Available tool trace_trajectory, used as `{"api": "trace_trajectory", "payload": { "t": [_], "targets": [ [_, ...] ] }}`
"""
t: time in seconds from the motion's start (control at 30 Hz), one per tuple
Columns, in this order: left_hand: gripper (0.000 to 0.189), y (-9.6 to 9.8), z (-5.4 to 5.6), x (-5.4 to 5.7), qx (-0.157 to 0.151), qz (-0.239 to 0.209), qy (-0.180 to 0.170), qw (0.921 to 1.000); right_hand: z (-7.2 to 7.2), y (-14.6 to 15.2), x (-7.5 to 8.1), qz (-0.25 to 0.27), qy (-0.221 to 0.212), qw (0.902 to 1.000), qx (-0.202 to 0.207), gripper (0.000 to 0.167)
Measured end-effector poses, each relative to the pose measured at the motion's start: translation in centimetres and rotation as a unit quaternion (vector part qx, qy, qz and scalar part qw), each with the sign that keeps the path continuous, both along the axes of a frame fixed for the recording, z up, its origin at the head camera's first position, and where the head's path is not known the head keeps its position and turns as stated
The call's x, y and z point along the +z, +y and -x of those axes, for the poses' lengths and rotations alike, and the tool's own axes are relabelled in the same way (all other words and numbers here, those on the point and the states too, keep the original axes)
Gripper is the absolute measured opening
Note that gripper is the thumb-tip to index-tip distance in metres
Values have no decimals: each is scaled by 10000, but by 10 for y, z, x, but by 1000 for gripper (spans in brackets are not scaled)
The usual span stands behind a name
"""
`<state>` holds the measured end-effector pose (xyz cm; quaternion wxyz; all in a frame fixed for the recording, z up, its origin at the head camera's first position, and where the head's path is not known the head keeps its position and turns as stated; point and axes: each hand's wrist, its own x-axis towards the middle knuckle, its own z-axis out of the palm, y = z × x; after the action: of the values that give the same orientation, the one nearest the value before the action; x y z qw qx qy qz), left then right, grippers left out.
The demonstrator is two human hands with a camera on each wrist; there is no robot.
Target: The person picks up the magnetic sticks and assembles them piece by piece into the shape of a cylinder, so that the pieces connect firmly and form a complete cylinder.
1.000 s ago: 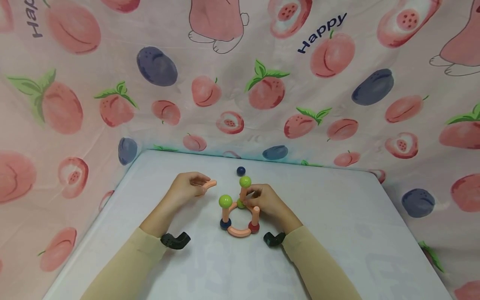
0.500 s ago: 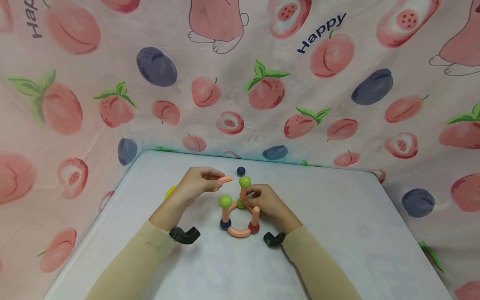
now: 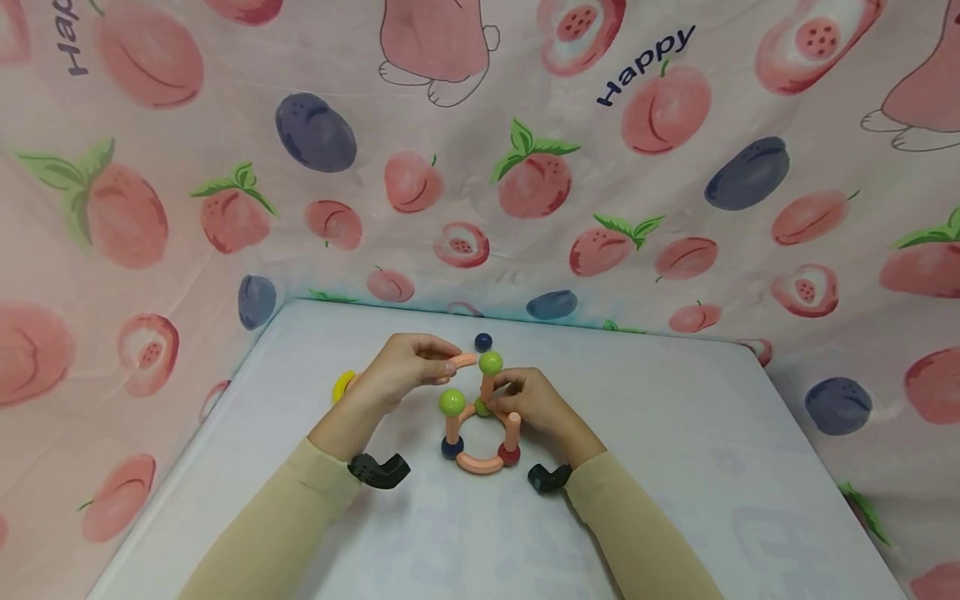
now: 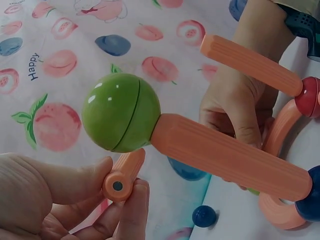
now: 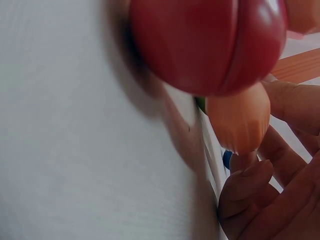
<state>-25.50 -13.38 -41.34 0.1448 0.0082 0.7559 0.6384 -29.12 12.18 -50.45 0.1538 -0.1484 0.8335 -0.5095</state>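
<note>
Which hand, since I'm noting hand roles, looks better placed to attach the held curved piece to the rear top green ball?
Likely the left hand: it pinches the curved piece close to the green ball atop the rear post. The right hand seems occupied, holding that post low down.

We see a person's two long sleeves, both in plain beige cloth; the left sleeve (image 3: 273, 521) and the right sleeve (image 3: 641, 529) match in colour, fit fairly loosely, and crease softly towards the cuffs, which end at the wrists. Beyond them we see two bare hands, the left hand (image 3: 408, 367) and the right hand (image 3: 532, 402). Each wrist bears a small dark device: the left device (image 3: 379, 472) is black, bent like an elbow and blunt at its tip, and the right device (image 3: 550, 478) shares that crooked shape. From the left wrist view we make out tiny dots pitting the right one's dark greenish casing.
</note>
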Motion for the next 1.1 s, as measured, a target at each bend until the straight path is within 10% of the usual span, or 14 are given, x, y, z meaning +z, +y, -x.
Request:
{"api": "trace_trajectory", "payload": {
  "t": [1.1],
  "targets": [
    [24, 13, -18, 5, 384, 55, -176, 9991, 2, 2, -4, 89, -125, 9999, 51, 22]
  ]
}}
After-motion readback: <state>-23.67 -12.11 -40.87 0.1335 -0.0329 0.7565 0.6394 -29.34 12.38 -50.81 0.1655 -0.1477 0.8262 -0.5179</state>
